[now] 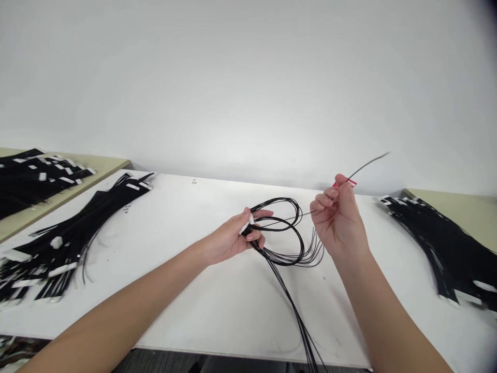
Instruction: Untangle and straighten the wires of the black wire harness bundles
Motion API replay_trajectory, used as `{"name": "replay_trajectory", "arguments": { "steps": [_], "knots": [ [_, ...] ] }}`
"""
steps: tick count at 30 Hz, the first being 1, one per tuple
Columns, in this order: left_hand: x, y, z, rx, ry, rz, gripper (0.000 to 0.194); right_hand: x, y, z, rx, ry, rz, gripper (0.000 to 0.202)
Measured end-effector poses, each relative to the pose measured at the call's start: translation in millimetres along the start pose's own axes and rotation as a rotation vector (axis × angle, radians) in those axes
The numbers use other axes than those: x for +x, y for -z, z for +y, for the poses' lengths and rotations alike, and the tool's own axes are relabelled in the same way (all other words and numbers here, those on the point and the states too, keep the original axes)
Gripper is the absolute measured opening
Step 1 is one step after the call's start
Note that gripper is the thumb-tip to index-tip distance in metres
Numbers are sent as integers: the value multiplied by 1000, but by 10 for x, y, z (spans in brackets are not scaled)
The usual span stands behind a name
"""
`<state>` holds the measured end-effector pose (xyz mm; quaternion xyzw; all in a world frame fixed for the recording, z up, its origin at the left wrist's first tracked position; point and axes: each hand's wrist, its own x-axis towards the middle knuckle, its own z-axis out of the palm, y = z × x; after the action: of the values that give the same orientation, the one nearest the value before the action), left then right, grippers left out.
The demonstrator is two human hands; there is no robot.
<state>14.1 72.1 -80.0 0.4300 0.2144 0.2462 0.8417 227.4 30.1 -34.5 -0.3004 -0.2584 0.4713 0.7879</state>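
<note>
My left hand (236, 233) is closed around a looped bundle of thin black cables (301, 243), with a white tab or connector (247, 224) under the thumb. Two loops stand out to the right of the fingers, and several strands hang down past the table's front edge. Above and right of the bundle, my right hand (339, 217) pinches one thin dark cable (367, 165). Its free end points up and right, while the other part runs back toward the loops. Something red (352, 183) shows behind the right fingertips; I cannot make out what it is.
The white table (174, 311) stands against a pale wall (248, 93). A pile of black cables with white ends (93, 212) lies at left, another pile (23, 178) on a beige surface (108, 161) beyond it. More black cables (446, 238) lie at right, near a second beige surface (462, 210).
</note>
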Motion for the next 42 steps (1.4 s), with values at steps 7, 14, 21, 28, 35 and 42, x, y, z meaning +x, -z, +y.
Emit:
{"name": "replay_trajectory", "arguments": {
  "steps": [7,14,21,28,35,42],
  "knots": [
    [-32,6,30,123,-7,-31,62,-230,-42,84,-744,197,-299,6],
    [-82,-40,64,234,-5,-90,64,-309,-102,147,-771,281,-237,10],
    [-94,-44,75,267,23,-125,66,-333,-100,166,-806,274,-270,11],
    [-80,-39,60,251,11,-137,67,-330,-103,168,-868,303,-249,11],
    [-93,-58,52,327,-43,-53,62,-353,-144,130,-1009,207,-190,12],
    [-65,-77,-9,525,-145,4,60,-304,-182,9,-966,-197,-186,18]
  ]
}}
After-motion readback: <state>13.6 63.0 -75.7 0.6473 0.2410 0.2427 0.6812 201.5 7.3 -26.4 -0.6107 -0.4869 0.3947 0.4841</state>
